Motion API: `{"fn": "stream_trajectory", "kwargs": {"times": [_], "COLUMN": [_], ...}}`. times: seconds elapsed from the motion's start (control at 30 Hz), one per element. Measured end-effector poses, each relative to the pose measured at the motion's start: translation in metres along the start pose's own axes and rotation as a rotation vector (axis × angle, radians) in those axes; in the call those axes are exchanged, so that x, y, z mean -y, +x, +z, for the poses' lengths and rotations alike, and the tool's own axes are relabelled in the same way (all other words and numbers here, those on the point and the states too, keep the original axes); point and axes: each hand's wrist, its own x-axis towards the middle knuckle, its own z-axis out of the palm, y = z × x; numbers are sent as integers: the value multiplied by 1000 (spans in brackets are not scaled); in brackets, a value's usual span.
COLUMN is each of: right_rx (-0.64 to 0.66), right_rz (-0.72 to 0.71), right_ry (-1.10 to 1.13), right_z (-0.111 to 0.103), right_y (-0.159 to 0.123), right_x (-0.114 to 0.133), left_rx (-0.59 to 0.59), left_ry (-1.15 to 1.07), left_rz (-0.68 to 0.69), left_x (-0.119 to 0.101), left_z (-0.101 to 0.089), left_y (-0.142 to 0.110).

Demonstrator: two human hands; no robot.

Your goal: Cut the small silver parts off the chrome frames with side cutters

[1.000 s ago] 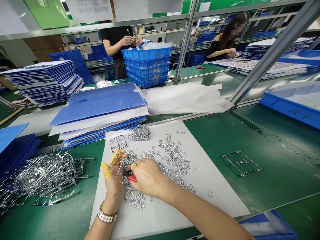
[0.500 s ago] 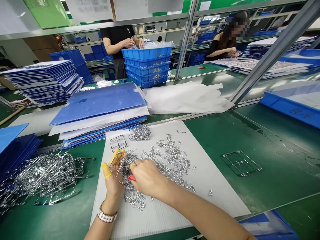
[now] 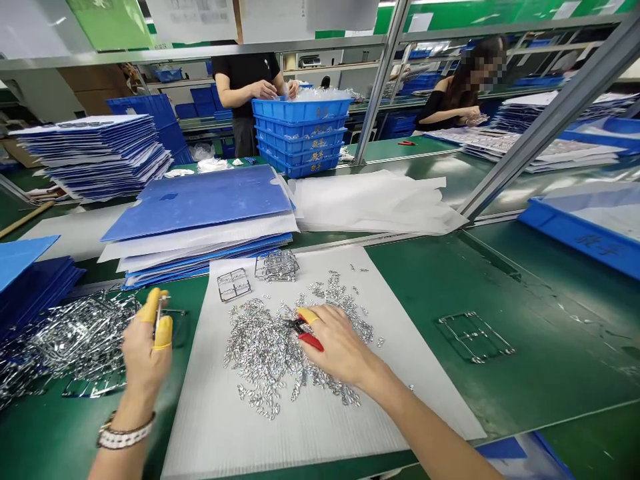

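Observation:
My left hand [image 3: 147,347], with yellow covers on its thumb and fingertip, is at the right edge of a tangled heap of chrome frames [image 3: 75,340]. It pinches a thin chrome frame [image 3: 163,303], seen mostly edge-on. My right hand [image 3: 343,347] holds red-handled cutting pliers [image 3: 310,341], a yellow cover on one finger. Their dark jaws point left over a spread of small shiny chrome pieces [image 3: 260,353], which lies on a white sheet [image 3: 200,427]. Whether the jaws touch any piece, I cannot tell.
At the sheet's far edge lie a flat chrome frame [image 3: 234,285] and a small stack of filled frames [image 3: 277,265]. Another frame [image 3: 476,337] rests on the green table at right. Blue boards [image 3: 200,203], stacked blue bins [image 3: 303,143] and a metal post [image 3: 383,80] stand beyond; two people work there.
My left hand has moved left from the small pieces to the heap of frames, carrying a frame. My right hand has shifted right and up with the pliers, away from the left hand.

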Motion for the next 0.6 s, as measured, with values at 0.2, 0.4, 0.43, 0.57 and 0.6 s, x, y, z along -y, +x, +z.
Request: {"fn": "stream_trajectory", "kwargs": {"times": [0.2,0.4,0.43,0.57,0.6], "right_rx": [-155,-256,-263,-277,-281], "right_rz": [15,-1,-6,-10,-5], "right_ry": [39,61,67,96,103], "right_z": [20,35,36,38,38], "right_y": [-6,3,3,2,1], "right_x": [-27,-27,-27,-29,-30], "left_rx": [235,449,544,810,830], "left_ry": [1050,958,892,744,735], "left_rz": [481,798,821,734,701], "left_x": [25,8,6,6,8], "left_z": [-56,3,17,52,56], "left_y": [36,-14,-25,-51,-53]}}
